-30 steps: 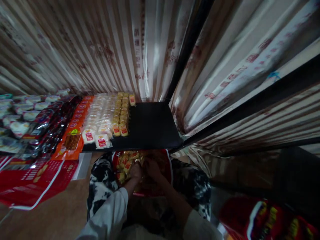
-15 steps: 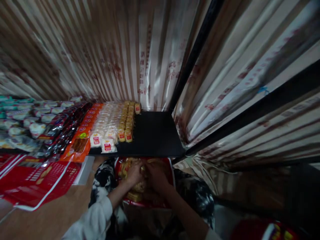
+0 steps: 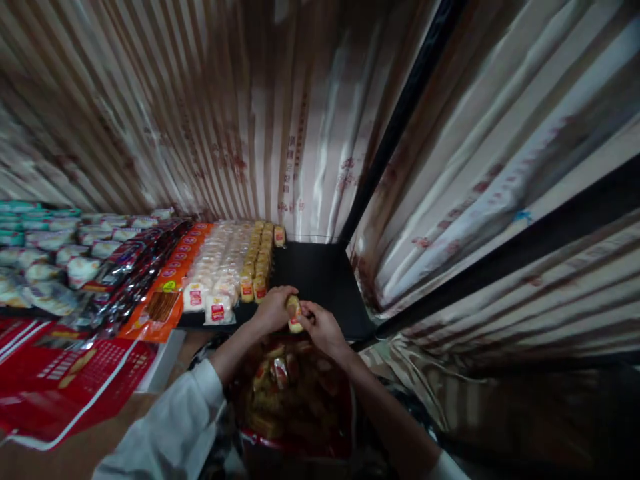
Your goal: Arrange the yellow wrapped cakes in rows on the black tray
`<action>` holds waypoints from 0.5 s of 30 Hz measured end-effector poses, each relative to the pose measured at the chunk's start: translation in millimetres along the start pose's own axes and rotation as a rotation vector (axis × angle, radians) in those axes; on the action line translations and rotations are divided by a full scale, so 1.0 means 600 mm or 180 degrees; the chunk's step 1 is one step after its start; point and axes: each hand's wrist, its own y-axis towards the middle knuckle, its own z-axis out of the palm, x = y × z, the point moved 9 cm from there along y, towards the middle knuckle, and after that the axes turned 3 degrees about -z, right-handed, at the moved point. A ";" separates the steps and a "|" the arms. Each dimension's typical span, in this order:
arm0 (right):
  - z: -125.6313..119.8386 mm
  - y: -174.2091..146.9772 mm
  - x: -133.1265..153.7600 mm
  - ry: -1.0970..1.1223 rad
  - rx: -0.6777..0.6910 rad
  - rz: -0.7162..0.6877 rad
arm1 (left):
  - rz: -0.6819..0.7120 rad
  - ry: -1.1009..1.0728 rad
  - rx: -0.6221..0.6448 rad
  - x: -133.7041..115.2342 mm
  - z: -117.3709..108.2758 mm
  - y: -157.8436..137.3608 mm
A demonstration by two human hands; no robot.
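Observation:
Between my two hands is a small yellow wrapped snack pack [image 3: 294, 315] with a red label, held upright at the shelf's front edge. My left hand [image 3: 274, 308] grips it from the left, fingers closed. My right hand [image 3: 324, 328] pinches its right side with thumb and fingers. Below my hands a red bag [image 3: 299, 448] lies on my lap, with several more yellow packs [image 3: 280, 373] in it. Just beyond my left hand, rows of matching yellow packs [image 3: 257, 267] stand on the black shelf [image 3: 320, 273], one of them apart at the back.
Left of the yellow rows lie white wrapped packs [image 3: 219, 310], an orange packet [image 3: 167, 300], dark shiny packets [image 3: 130, 267] and white-and-green packs [image 3: 45, 233]. A red plastic bag [image 3: 75, 373] hangs over the shelf's front. Black posts [image 3: 395, 127] and striped sheeting [image 3: 320, 133] enclose the back and right.
Both my hands have risen from the red bag to the shelf's front edge, with a yellow snack pack between them. The view has tilted slightly upward.

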 end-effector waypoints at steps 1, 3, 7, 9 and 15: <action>-0.004 0.018 -0.004 0.0077 -0.0122 0.0031 | -0.0090 -0.0039 -0.0166 -0.002 -0.012 0.014; -0.008 0.055 -0.013 0.0272 -0.0343 0.0062 | -0.0328 -0.0130 -0.0593 -0.002 -0.030 0.036; -0.008 0.127 -0.038 0.0385 -0.0643 0.0127 | -0.0563 -0.0352 -0.1294 -0.006 -0.026 0.061; -0.006 0.160 -0.050 0.0307 -0.0716 0.0164 | -0.0700 -0.0496 -0.1390 -0.001 -0.005 0.074; 0.012 0.255 -0.070 0.0179 -0.0631 0.0089 | -0.1231 -0.0893 -0.1299 0.050 0.039 0.147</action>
